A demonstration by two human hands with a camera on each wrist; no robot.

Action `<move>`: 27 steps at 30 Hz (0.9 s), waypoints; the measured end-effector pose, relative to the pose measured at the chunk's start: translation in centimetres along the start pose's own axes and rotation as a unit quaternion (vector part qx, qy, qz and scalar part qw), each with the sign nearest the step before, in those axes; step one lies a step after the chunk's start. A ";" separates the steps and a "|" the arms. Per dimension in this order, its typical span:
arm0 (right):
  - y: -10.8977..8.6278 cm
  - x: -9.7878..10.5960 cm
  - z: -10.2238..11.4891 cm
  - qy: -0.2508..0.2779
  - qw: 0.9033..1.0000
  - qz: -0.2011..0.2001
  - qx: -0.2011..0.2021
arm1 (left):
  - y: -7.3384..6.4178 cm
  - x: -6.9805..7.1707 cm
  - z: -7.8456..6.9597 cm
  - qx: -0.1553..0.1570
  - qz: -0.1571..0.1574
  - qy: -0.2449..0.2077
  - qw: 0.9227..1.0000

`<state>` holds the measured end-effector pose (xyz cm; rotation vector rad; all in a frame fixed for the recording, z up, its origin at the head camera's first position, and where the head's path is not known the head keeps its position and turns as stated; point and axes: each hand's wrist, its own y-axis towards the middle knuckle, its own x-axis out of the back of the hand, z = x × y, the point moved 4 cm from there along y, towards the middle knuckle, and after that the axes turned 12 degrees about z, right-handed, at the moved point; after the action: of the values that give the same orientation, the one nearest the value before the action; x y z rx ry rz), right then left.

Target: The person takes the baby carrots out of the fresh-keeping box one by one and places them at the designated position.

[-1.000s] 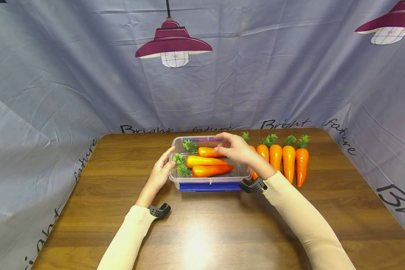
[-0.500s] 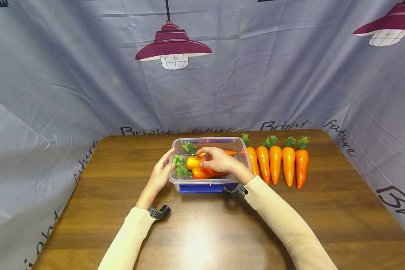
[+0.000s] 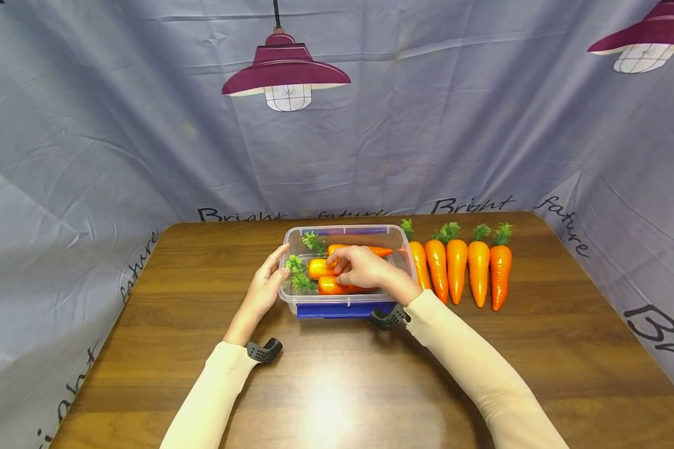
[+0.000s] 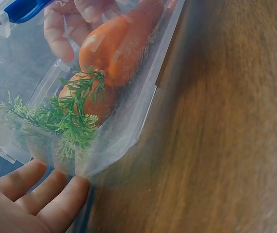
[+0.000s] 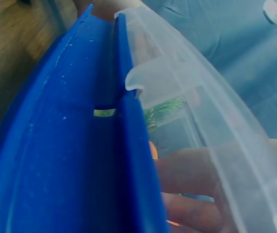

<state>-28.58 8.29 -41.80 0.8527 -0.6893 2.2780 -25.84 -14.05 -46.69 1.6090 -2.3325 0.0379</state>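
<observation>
A clear plastic box (image 3: 345,300) with blue latches holds three orange carrots with feathery green tops. My right hand (image 3: 365,268) reaches over the near rim and its fingers and thumb grip the middle carrot (image 3: 317,269), covering its tapered part. The front carrot (image 3: 330,286) lies partly under the same hand, and the back carrot (image 3: 379,251) lies beyond the fingers. At the box's left side, my left hand (image 3: 263,288) touches the wall with relaxed fingers, the thumb beside the rim. Those fingertips (image 4: 75,187) meet the plastic in the left wrist view.
Right of the box, several more carrots (image 3: 479,274) lie side by side on the wooden table (image 3: 202,249), tops pointing away from me. The leftmost one lies close to the box wall. A grey curtain (image 3: 427,125) hangs behind the table.
My right hand moved from the back carrot toward me and left onto the middle carrot, leaving the back one lying in the box. My left hand stays at the box's side.
</observation>
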 end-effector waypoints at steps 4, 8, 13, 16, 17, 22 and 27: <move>0.1 -0.1 -0.2 -0.010 1.000 -0.002 -0.007 | 0.0 -0.1 0.1 0.009 0.003 -0.003 1.000; 0.0 -0.4 -0.3 -0.017 1.000 0.009 -0.010 | 0.0 -0.1 0.1 0.010 0.004 -0.006 1.000; 0.0 -0.7 0.1 -0.059 0.997 0.054 0.008 | 0.0 0.1 0.0 0.008 0.002 -0.013 1.000; 0.0 -1.0 0.2 -0.082 0.994 0.075 0.023 | 0.0 0.1 0.1 0.008 0.004 -0.011 1.000; 0.0 -1.1 0.2 -0.085 0.993 0.080 0.026 | 0.0 0.1 0.0 0.008 0.004 -0.009 1.000; 0.1 -1.3 0.3 -0.088 0.990 0.106 0.027 | 0.0 0.1 -0.1 0.009 0.006 -0.009 1.000; 0.1 -1.3 0.4 -0.091 0.987 0.125 0.033 | 0.0 0.1 -0.2 0.014 0.005 -0.006 1.000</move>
<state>-27.70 7.48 -42.48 1.0680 -0.8467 2.4762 -25.78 -14.10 -46.50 1.6147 -2.3604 0.0632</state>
